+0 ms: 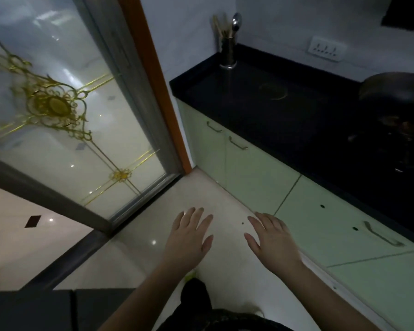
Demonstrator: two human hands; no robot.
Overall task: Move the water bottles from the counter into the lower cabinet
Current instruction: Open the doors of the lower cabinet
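Note:
No water bottle shows in the head view. A black counter [273,108] runs along the right, above pale green lower cabinet doors [253,173] that are closed and carry metal handles [238,143]. My left hand [189,232] and my right hand [270,235] hang side by side over the pale floor in front of the cabinets, palms down, fingers straight and spread. Neither hand holds or touches anything.
A steel utensil holder [228,52] with a spoon stands at the counter's far corner. A dark pan [392,91] sits on a stove at the right. A glass sliding door [65,120] with gold ornament fills the left. A wall socket [325,48] is above the counter.

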